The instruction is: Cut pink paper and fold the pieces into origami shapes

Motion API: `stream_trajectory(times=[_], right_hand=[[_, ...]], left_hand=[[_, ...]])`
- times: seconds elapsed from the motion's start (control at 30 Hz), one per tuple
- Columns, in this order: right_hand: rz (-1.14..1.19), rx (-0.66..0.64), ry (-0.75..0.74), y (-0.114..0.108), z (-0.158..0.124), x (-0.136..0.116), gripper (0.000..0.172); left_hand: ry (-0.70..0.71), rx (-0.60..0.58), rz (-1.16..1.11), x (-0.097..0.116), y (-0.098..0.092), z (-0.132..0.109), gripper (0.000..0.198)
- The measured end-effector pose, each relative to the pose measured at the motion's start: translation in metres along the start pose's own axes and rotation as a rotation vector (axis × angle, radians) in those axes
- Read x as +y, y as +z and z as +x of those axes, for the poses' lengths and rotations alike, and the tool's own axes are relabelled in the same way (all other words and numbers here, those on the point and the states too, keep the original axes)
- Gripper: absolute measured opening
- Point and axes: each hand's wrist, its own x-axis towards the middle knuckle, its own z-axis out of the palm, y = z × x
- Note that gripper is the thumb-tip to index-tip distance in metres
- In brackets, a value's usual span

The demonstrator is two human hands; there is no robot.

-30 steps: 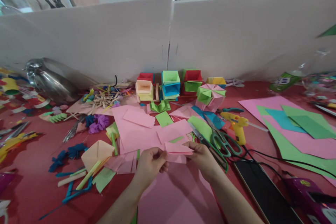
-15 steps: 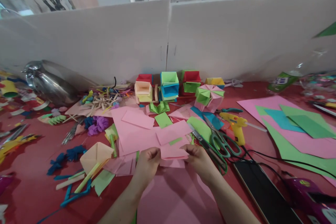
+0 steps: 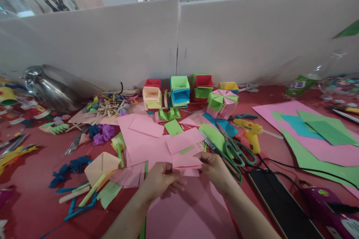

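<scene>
A small folded piece of pink paper is held low in the middle of the red table. My left hand pinches its left end, fingers closed. Its right end sits in the curled fingers of my right hand. A large pink sheet lies flat under both hands. More pink sheets lie just beyond them.
Green-handled scissors, a yellow glue gun and a black slab lie right of my right hand. Folded paper boxes stand by the white partition. Green and pink sheets cover the right side; craft sticks lie at left.
Both hands have shifted slightly down and turned the pink piece between them; my left fingers now reach further under it. A person behind the partition has walked left, nearly out of view.
</scene>
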Motion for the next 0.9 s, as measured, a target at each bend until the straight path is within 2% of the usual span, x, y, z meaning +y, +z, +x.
stream_trajectory(times=[0.33, 0.6, 0.8, 0.9], right_hand=[[0.002, 0.015, -0.003, 0.0005, 0.0000, -0.0033, 0.008], [0.011, 0.023, -0.011, 0.0012, 0.0016, 0.0012, 0.010], [0.032, -0.010, -0.014, 0.0061, -0.0016, -0.0002, 0.007], [0.041, -0.029, -0.009, 0.0085, -0.0024, 0.0001, 0.007]], left_hand=[[0.019, 0.038, 0.044, -0.0038, 0.0038, 0.0023, 0.020], [0.099, 0.112, 0.045, -0.0059, 0.0061, 0.0051, 0.005], [0.075, 0.046, 0.095, -0.0008, 0.0092, -0.0008, 0.009], [0.078, 0.049, 0.127, -0.0011, 0.0091, -0.0016, 0.009]])
